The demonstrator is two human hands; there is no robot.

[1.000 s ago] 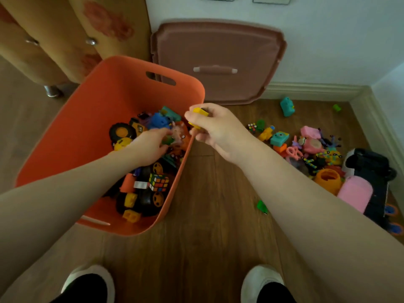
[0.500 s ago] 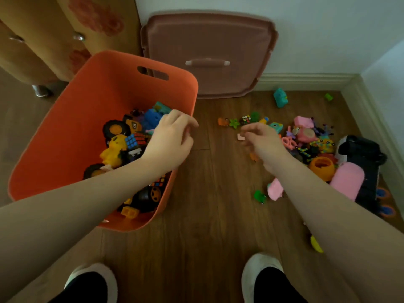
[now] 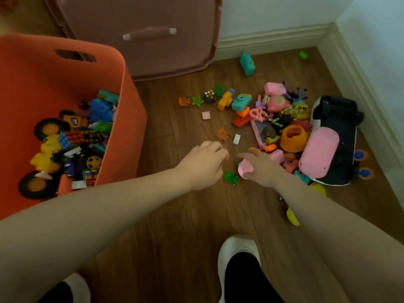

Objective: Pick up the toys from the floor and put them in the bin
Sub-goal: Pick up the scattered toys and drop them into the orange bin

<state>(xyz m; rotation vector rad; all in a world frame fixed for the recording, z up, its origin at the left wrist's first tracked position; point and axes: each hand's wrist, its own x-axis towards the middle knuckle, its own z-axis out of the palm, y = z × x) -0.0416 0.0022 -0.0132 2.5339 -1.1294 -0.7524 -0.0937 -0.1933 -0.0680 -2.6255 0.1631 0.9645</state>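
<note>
Wood-plank floor point(image 3: 175, 226) in a white-walled corner: toys point(image 3: 273, 119) lay scattered beside the orange bin point(image 3: 133, 110); your left hand point(image 3: 202, 165) hovered loosely curled and empty, your right hand point(image 3: 260, 167) touched a pink toy point(image 3: 245, 168), its grip unclear.

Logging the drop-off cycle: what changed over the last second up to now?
Both hands left the orange bin and reached down to the floor toys. The right hand let go of its yellow piece and now touches a pink toy; the left hand hovers empty. Bin and toy pile stayed put.

orange bin point(image 3: 131, 101) sitting upright on floor, part-filled with toys; more toys point(image 3: 273, 123) lying scattered in pile to its right.
</note>
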